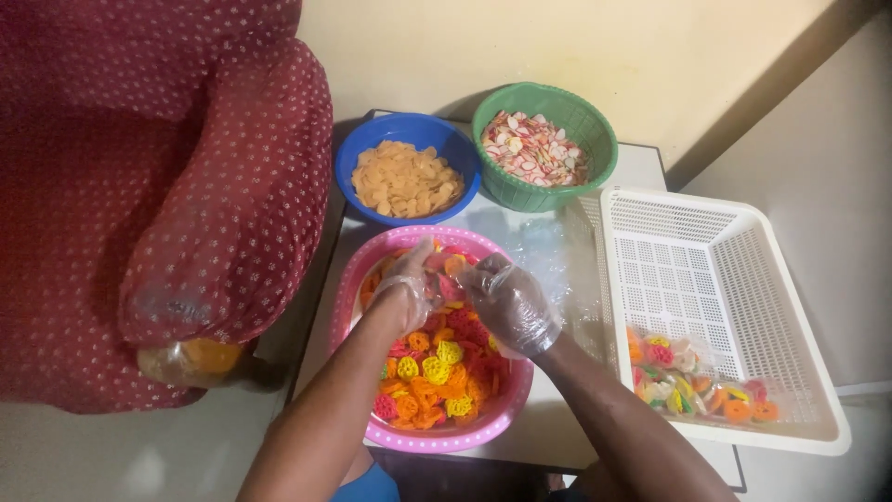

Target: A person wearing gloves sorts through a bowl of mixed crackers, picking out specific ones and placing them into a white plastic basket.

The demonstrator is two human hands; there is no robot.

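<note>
A pink basket [357,279] on the small white table [641,163] holds several wheel-shaped snack pieces [441,372] in red, orange and yellow. Both my hands wear thin clear plastic gloves and meet over the far side of this basket. My left hand [409,284] has its fingers pinched together on a clear plastic bag with snack pieces in it [453,271]. My right hand [511,302] grips the same bag from the other side. How full the bag is stays hidden by my fingers.
Behind the pink basket stand a blue basket [406,130] of pale orange chips and a green basket [590,130] of white and pink chips. A white slotted tray [725,232] at right holds packed snack bags [697,386]. A maroon armchair [158,186] fills the left.
</note>
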